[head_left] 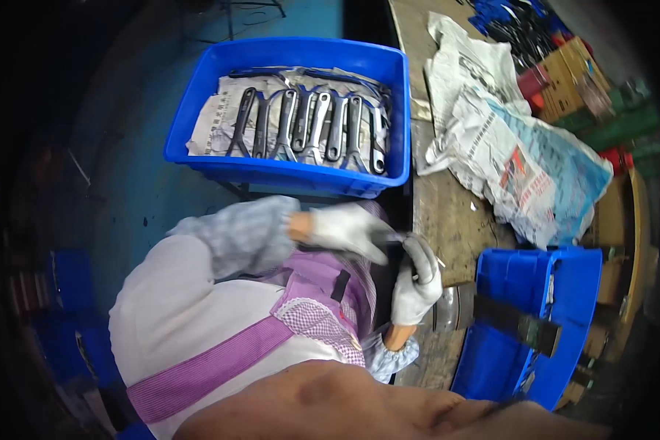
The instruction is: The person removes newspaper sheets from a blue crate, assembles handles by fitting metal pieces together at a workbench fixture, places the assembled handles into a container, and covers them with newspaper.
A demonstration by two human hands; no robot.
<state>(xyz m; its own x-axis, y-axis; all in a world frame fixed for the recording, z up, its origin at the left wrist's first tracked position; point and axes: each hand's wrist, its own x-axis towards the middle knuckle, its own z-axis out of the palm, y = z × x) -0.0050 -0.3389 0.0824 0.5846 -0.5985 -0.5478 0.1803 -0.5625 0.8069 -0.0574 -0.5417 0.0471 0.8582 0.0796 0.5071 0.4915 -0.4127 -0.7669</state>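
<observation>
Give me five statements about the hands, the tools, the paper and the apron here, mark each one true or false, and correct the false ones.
1. The left hand and the right hand both wear white gloves. True.
2. The tools lie on the bare floor. False: they are in a blue tub.
3. Printed paper lies beneath the tools. True.
4. The apron is plain green. False: it is purple, with a checked part.
5. Crumpled printed sheets lie on the workbench. True.

Dark corners, fisheye distortion, motion blur
</observation>
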